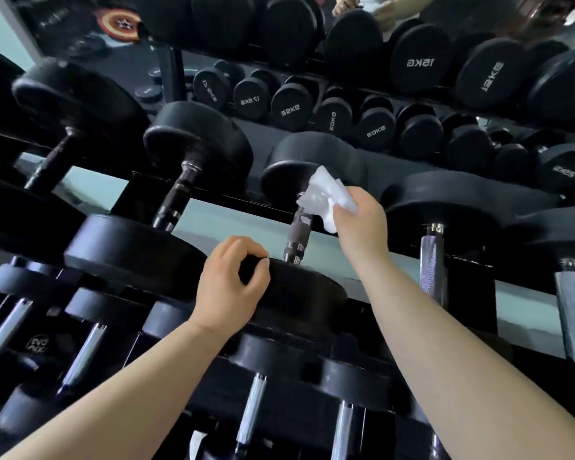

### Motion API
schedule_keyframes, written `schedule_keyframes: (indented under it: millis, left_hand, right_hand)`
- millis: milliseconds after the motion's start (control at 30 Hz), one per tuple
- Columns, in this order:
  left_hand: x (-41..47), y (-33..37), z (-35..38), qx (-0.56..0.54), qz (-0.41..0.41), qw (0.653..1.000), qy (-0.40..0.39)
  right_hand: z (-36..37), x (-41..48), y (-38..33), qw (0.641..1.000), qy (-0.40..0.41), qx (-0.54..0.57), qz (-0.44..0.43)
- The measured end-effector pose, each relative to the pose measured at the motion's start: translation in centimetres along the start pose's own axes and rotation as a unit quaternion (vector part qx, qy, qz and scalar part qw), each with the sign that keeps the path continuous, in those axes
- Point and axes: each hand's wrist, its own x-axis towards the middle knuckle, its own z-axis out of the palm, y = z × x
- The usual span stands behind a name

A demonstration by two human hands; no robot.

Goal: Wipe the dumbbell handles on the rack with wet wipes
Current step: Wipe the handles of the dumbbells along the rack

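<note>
A black dumbbell lies on the rack's top tier, its metal handle [297, 236] running away from me in the middle of the view. My right hand [362, 224] pinches a crumpled white wet wipe [326, 198] against the far end of that handle, by the far weight head [309, 161]. My left hand [233, 283] grips the rim of the near weight head [299, 290] of the same dumbbell, fingers curled over its edge.
More black dumbbells sit left [176, 197] and right [430, 260] on the same tier, and smaller chrome-handled ones [253, 410] fill the lower tier. A mirror behind [412, 61] reflects rows of dumbbells. The black rack rail [213, 202] crosses under the handles.
</note>
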Motion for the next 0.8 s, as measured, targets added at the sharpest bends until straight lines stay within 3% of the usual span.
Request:
schedule_keyframes:
  millis: [67, 167, 333, 500, 667, 800]
  left_hand:
    - [0.1, -0.4, 0.0, -0.012, 0.015, 1.0, 0.005]
    - [0.2, -0.8, 0.2, -0.018, 0.034, 0.999, 0.009]
    - [0.3, -1.4, 0.3, -0.029, 0.046, 0.999, 0.006]
    - [0.3, -1.6, 0.3, -0.028, 0.061, 0.998, 0.01]
    - [0.4, -1.7, 0.3, -0.022, 0.073, 0.997, 0.008]
    - [0.5, -1.8, 0.3, -0.022, 0.079, 0.997, 0.01]
  right_hand:
    - [0.9, 0.3, 0.4, 0.996, -0.014, -0.064, -0.065]
    - [2.3, 0.1, 1.3, 0.977, -0.115, -0.137, -0.118]
    - [2.3, -0.2, 1.6, 0.959, -0.23, -0.143, -0.086]
    - [2.8, 0.2, 0.9, 0.965, -0.198, -0.154, -0.077]
    - [3.0, -0.2, 0.4, 0.924, -0.292, -0.209, -0.128]
    - [3.4, 1.8, 0.0, 0.944, -0.206, -0.229, -0.12]
